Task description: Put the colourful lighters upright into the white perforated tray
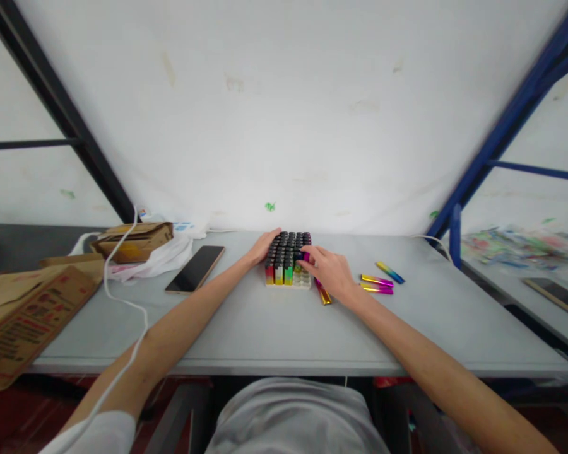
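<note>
A white tray (303, 287) stands on the table, packed with rows of upright lighters (284, 252) with black tops and coloured metallic bodies. Its front right corner shows several bare slots. My left hand (264, 246) grips the tray's far left side, its fingertips partly hidden behind the lighters. Over the right side of the tray, my right hand (329, 268) pinches a purple lighter (305, 256) between thumb and fingers. A gold and red metallic lighter sleeve (322, 293) lies just below that hand. Further right lie a gold-purple sleeve (377, 279), another beside it, and a yellow-blue sleeve (390, 272).
A black phone (196, 269) lies left of my left forearm. Beyond it are a cardboard box (137, 241), a white plastic bag (170, 258) and a large carton (33, 309). A white cable (123, 299) hangs across my left arm. Behind the table (265, 334) rises a white wall.
</note>
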